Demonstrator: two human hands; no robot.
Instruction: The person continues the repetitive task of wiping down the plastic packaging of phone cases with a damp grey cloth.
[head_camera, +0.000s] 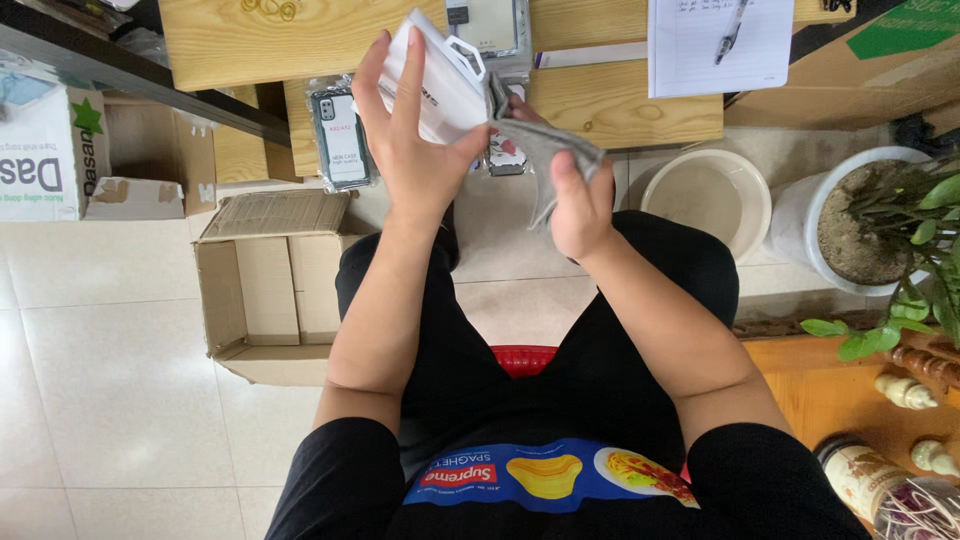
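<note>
Small home-run packing spot for phone cases, not a formal shop. Low wooden counter (620, 110) as landmark: packaged phone case (342, 138) on its left part, notepad with pen (715, 45) on its right part. Open cardboard box (265, 285) on tiled floor just below-left, potted plant (880, 225) to its right.

one view only, the head cam, so i get no second angle to overlap. it looks steeply down from above the seated person, facing away from the body: lap at the near edge, wooden table (620, 110) at the far edge, tiled floor (100, 380) left, close range on both forearms.
</note>
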